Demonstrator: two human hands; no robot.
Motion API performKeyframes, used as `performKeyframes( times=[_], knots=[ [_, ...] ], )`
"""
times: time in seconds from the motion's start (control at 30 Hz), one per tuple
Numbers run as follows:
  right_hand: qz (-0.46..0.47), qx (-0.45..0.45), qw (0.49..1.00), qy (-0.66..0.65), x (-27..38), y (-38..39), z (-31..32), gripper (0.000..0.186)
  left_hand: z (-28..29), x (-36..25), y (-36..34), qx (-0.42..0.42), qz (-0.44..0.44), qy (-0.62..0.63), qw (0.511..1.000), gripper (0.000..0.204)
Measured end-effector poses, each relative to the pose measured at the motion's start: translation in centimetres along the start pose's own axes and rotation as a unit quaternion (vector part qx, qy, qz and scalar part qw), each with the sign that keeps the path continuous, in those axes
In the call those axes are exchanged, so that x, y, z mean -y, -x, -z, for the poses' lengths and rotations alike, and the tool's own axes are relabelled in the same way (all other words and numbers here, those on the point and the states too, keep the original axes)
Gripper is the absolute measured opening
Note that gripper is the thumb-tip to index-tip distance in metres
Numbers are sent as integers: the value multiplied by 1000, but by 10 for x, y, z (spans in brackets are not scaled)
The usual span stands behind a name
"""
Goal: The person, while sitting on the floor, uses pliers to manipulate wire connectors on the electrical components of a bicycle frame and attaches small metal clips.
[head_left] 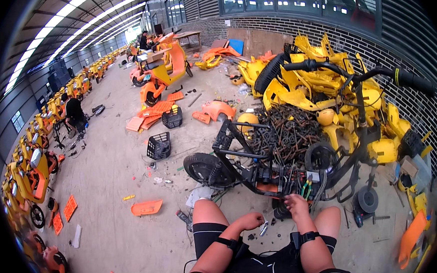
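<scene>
Stripped bike point(242, 177) stands on floor point(113, 193), right hand point(297, 206) just by its underside, left hand point(251, 221) curled nearby; can't tell either grip from here; pliers point(306, 187) could drop if bike gets jolted

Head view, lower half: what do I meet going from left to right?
Scooters, white strip, orange panel, left hand, right hand, round part, long orange panel.

Frame point(242, 154) — matt metal; body panels point(292, 98) — smooth plastic
</scene>
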State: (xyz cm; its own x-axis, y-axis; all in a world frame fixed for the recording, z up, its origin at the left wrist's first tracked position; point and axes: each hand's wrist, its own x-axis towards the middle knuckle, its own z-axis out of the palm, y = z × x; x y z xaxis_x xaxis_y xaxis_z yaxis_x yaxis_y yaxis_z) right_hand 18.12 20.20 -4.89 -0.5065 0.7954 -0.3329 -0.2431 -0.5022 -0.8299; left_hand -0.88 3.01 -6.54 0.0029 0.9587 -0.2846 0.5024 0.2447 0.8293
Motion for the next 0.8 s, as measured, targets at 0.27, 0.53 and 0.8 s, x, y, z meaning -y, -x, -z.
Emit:
performKeyframes(
  times=[0.27, 0.53, 0.8],
  knots=[
    [-26, -129, 983, -128, -3, -33, 55, 11, 20, 0, -14, -354, 102, 395, 841, 19],
    [-25, 6, 985, 169, -13, 2, 0, 11, -13, 11, -11, -270, 25, 253, 929, 22],
    [-93, 44, 964, 245, -44, 25, 14, 12, -21, -2, 9, -246, -5, 144, 959, 19]
  ],
)
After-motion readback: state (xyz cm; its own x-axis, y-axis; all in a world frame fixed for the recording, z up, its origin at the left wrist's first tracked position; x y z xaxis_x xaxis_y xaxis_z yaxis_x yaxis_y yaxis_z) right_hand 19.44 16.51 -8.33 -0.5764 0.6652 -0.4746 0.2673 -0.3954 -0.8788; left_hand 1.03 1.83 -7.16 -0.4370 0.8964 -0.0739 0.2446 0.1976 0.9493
